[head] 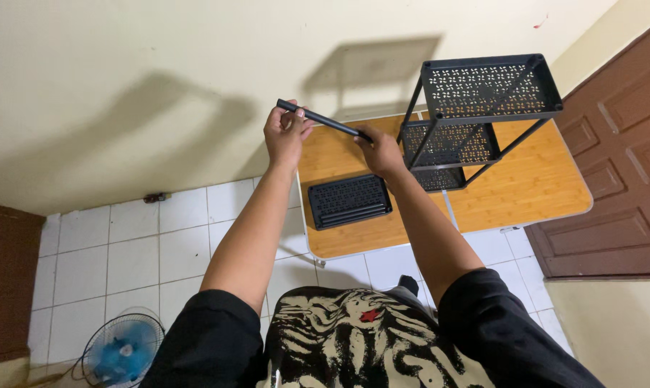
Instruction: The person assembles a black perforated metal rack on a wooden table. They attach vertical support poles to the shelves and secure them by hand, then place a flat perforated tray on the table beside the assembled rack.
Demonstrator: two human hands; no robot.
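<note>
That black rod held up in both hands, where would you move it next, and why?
Probably lower the black rod toward the black shelf rack on the wooden table. Left hand and right hand each grip one end, holding it in the air beside the rack, and a loose black tray lies unfitted on the table.

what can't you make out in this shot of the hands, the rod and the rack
Head view only:
- The right end of the black rod is hidden by the right hand.
- The left hand covers part of the rod, so its grip is unclear.
- The rack's lowest shelf is hidden by the shelves above.
- The fan is cut off by the bottom edge.
</note>
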